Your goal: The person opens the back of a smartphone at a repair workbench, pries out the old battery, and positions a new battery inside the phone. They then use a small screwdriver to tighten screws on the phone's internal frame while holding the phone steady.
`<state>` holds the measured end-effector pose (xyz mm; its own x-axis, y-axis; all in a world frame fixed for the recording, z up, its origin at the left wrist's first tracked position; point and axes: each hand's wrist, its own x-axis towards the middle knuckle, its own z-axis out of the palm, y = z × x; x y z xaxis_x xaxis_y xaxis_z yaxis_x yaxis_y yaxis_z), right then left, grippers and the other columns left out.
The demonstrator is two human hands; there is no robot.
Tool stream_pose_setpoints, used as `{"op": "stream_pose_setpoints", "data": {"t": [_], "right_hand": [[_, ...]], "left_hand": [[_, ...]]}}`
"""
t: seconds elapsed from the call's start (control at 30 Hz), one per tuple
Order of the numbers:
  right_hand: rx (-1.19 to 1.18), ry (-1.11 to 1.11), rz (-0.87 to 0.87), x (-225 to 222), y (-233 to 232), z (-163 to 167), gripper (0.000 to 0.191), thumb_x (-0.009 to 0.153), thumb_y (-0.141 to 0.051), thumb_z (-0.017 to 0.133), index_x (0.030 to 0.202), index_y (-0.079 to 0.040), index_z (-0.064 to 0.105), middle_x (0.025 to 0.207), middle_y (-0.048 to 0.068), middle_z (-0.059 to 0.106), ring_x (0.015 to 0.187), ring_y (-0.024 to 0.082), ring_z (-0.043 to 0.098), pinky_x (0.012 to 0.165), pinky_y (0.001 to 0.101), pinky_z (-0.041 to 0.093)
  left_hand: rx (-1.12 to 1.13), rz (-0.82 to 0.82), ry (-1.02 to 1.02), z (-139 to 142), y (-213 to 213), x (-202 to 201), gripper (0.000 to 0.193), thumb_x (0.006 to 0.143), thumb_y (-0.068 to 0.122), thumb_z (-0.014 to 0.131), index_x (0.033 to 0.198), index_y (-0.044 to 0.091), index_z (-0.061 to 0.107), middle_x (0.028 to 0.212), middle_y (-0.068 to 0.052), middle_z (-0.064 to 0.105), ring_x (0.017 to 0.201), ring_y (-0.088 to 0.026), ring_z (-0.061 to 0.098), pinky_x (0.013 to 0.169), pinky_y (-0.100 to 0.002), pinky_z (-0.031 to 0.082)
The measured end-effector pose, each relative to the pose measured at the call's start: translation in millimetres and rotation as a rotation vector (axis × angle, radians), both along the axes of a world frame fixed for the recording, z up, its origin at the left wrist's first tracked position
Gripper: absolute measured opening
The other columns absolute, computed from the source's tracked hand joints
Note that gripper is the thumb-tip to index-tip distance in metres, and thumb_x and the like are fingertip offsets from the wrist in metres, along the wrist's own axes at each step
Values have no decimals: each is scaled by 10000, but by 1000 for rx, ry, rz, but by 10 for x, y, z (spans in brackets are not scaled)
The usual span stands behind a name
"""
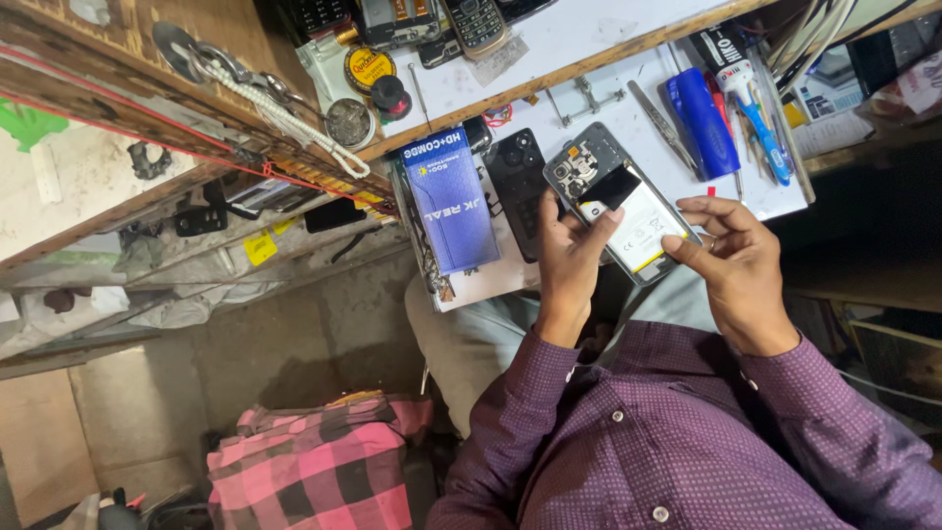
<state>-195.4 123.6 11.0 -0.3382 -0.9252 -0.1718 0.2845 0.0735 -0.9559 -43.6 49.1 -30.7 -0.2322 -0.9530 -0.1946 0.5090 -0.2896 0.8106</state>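
Gripping, left hand (569, 257): I see it clasping the opened phone (620, 201).
Right hand (734, 257): fingertips pinching the phone's lower edge.

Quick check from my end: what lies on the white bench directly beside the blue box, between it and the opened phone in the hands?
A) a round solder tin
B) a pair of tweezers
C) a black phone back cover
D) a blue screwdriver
C: a black phone back cover lies flat next to the blue box, just beside the opened phone that the left hand and right hand hold.
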Motion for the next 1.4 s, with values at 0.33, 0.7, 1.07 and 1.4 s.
{"op": "stream_pose_setpoints", "data": {"t": [0.33,0.7,1.07,1.4], "right_hand": [[60,52,44,74,109,-85,371,895,61,731,1251,43,631,1181,101,714,990,122,705,896,249,572],[42,-15,24,3,108,-105,327,918,79,707,1237,52,641,1186,108,709,1006,130,688,908,252,559],[73,-29,38,-25,127,-127,320,933,70,684,1248,49,631,1183,118,704,1016,131,684,910,266,567],[77,-45,55,-9,113,-86,342,937,64,663,1274,37,607,1198,122,702,1072,139,688,918,276,571]], "left_hand": [[83,144,-156,63,-69,94,403,1007,276,686,1302,16,597,1173,-85,712,1062,-126,652,932,-285,503],[-43,-248,-15,-44,-81,377,783,1007,98,702,1660,50,273,1113,-163,697,912,-156,663,759,-288,545],[-46,-325,-70,7,-88,424,957,952,54,696,1689,46,85,1172,-175,710,984,-163,691,817,-304,577],[-42,-298,-58,-81,-67,416,909,940,25,689,1660,41,134,1157,-160,708,985,-158,692,817,-303,577]]}}
